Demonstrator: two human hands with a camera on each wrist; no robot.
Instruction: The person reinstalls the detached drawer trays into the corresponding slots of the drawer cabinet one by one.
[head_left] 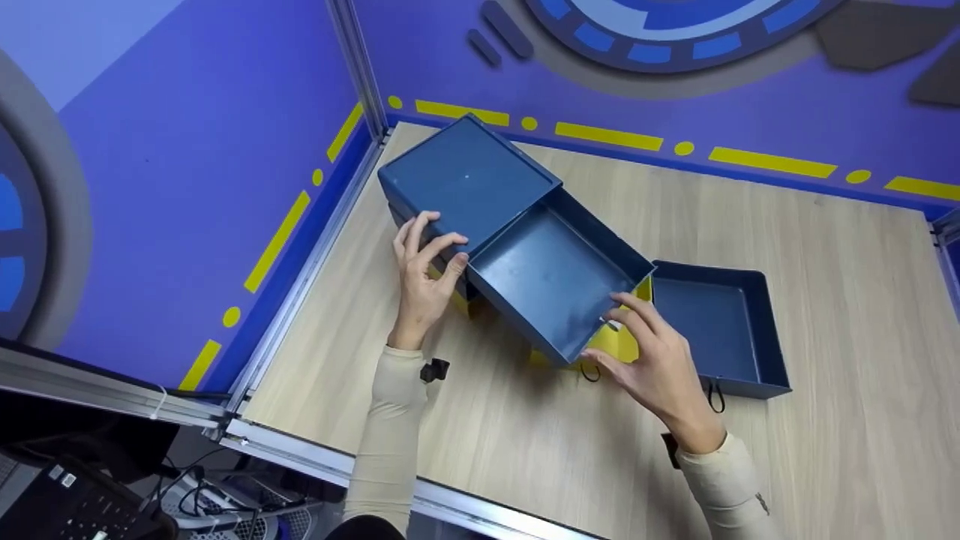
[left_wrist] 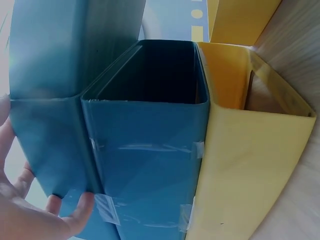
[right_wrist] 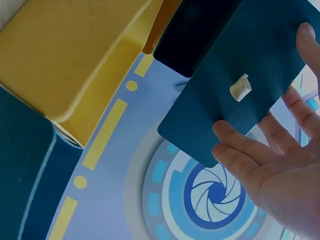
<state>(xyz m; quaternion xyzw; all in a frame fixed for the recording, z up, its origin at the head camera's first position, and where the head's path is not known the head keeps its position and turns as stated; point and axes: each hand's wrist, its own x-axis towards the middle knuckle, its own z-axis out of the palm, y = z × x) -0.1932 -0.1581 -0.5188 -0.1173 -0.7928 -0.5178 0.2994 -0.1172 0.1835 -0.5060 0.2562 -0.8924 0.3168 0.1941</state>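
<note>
A stacked drawer unit has a dark blue top casing (head_left: 469, 176), an open dark blue casing (left_wrist: 145, 130) in the middle and a yellow casing (left_wrist: 250, 165) at the bottom. From the top casing a dark blue drawer (head_left: 551, 266) sticks far out, bare inside. My left hand (head_left: 424, 277) rests its spread fingers on the casing's near side and top edge. At the drawer's front panel, my right hand (head_left: 649, 356) grips the edge, some fingertips behind the panel and the thumb in front. A small white knob (right_wrist: 241, 88) is on that panel.
A separate dark blue drawer (head_left: 709, 322) with a black loop (head_left: 716, 396) lies on the wooden table (head_left: 847, 315) at right. Beneath the pulled-out drawer shows a yellow drawer (head_left: 619, 341). Purple panels (head_left: 262, 97) wall the left and back. Clear tape (left_wrist: 107, 207) joins the casings.
</note>
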